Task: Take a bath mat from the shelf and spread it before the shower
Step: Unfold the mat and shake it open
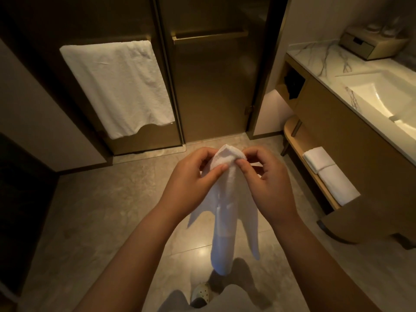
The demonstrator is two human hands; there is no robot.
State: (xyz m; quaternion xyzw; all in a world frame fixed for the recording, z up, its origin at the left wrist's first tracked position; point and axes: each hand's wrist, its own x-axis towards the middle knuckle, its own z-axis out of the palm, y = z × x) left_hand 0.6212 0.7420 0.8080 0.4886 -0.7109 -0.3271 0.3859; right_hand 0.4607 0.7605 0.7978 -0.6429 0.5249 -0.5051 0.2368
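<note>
A white bath mat hangs in the air in front of me, bunched at its top and drooping toward the floor. My left hand pinches its top edge from the left. My right hand pinches the same top corner from the right, fingertips almost touching the left ones. The shower door of dark glass stands straight ahead, shut, with a brass bar handle. The low wooden shelf under the vanity at the right holds two more folded white towels.
A white towel hangs on the bar of the left glass panel. The marble vanity with a sink and a small box runs along the right. Grey floor tiles lie between me and the shower. My shoe shows at the bottom.
</note>
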